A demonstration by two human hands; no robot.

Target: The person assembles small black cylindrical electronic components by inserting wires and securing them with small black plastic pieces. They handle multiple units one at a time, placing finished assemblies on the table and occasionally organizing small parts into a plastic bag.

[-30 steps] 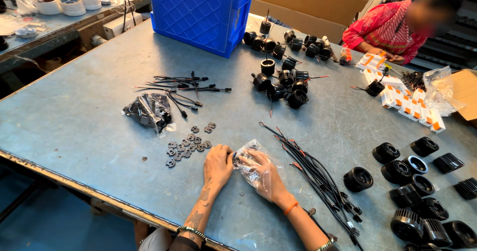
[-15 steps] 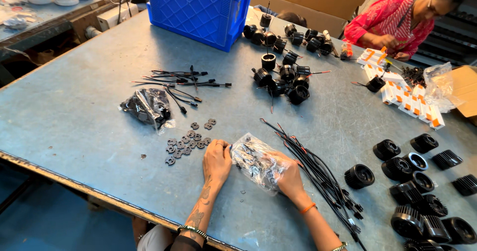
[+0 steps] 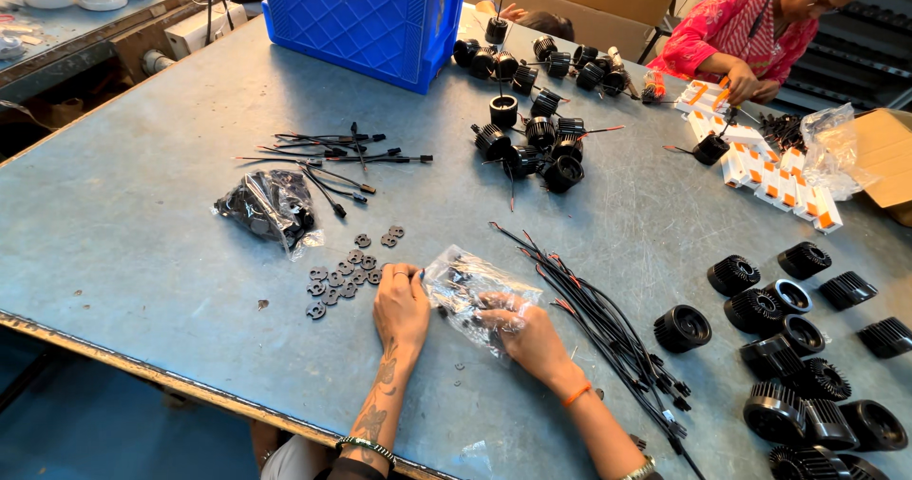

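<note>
Head view: we saw both hands at the near edge of the grey metal table (image 3: 123,242). The left hand (image 3: 401,307) lay palm down, its fingers curled narrow and pinching the left edge of a clear plastic bag (image 3: 465,285). The right hand (image 3: 528,339) gripped the bag's lower right corner, fingers closed on the film. The bag lay on the table between the two hands, crumpled, with small dark parts inside; we could not tell their kind.

Just left of the left hand lay a loose scatter of small flat metal discs (image 3: 347,273). We judged that a sideways sweep of that hand, or a jerk of the bag, could push them about or toward the table edge.

Just right of the right hand ran a bundle of black wires (image 3: 608,333). We judged that the wrist could snag these and drag them.

We judged that the thin film, if pulled apart too hard, could tear open and spill its contents across the table.

Farther off stood black ribbed housings (image 3: 807,356), a second dark bag (image 3: 266,209), and a blue crate (image 3: 370,14). Another person in a pink garment (image 3: 750,33) worked at the far corner, well apart.
</note>
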